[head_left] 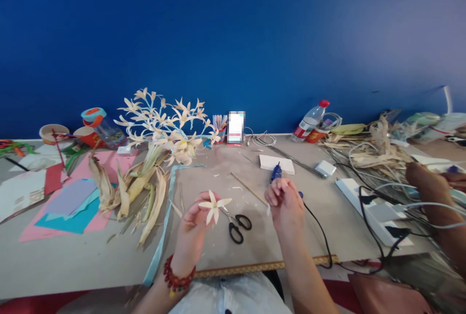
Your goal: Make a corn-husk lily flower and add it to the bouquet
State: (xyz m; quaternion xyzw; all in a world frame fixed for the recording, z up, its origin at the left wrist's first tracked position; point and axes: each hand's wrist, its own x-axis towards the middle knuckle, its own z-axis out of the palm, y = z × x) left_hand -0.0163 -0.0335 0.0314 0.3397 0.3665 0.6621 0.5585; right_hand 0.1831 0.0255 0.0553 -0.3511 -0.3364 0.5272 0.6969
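My left hand point(196, 219) pinches a pale flower point(214, 206) with several pointed petals, apparently made of corn husk. To the right, my right hand point(286, 202) is raised with its fingers curled together. A small white petal-like piece point(268, 210) shows at its fingertips. Just behind that hand lies a blue glue gun point(276, 171), partly hidden, its cord running toward the table edge. Between my hands, scissors point(238, 229) with black handles rest on the table beside a thin stick point(249, 188). A red bead bracelet circles my left wrist.
At the back left stands a bunch of husk flowers point(174, 124), near corn husks point(145, 188) and coloured paper point(69, 222). A power strip point(371, 212) with cables lies right, beside another person's arm point(433, 197). A bottle point(309, 122) and a phone point(236, 127) stand behind.
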